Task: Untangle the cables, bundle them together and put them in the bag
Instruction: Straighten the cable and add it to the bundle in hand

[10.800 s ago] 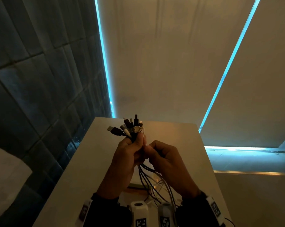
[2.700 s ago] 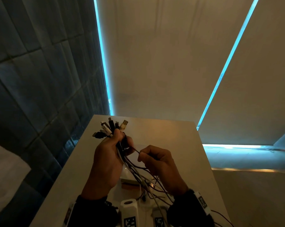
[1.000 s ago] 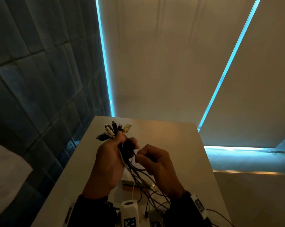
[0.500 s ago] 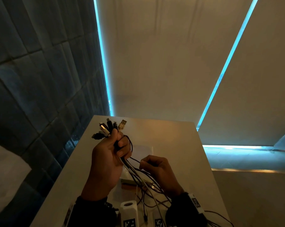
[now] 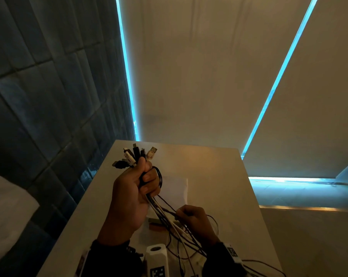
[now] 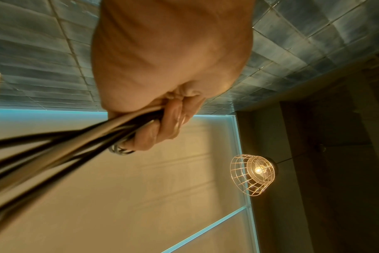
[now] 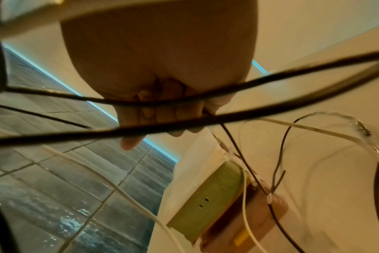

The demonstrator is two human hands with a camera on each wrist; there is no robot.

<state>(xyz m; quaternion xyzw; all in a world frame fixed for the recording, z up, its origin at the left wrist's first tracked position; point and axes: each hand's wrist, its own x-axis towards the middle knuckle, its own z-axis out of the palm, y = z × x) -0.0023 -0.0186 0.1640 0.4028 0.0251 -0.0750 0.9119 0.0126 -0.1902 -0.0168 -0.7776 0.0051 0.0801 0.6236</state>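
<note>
My left hand (image 5: 137,188) is raised over the table and grips a bundle of black and white cables (image 5: 161,208) just below their plugs (image 5: 135,156), which fan out above the fist. The left wrist view shows the left hand (image 6: 162,123) with fingers curled round the cables (image 6: 54,150). Lower and to the right, my right hand (image 5: 191,216) pinches one thin black cable among the loose strands hanging toward the table. In the right wrist view the right hand (image 7: 162,116) is curled, with dark cables (image 7: 184,123) crossing in front. A white bag (image 5: 177,186) lies flat on the table behind the hands.
The pale table (image 5: 219,176) is narrow, with a dark tiled wall (image 5: 49,96) along its left edge and a drop on the right. A green and brown box (image 7: 208,202) lies under the cables. Loose cable ends (image 5: 259,266) trail at the table's near right.
My right hand has slid down and away from the left along the cables, toward the table. The left hand has kept its grip on the bundle near the plugs.
</note>
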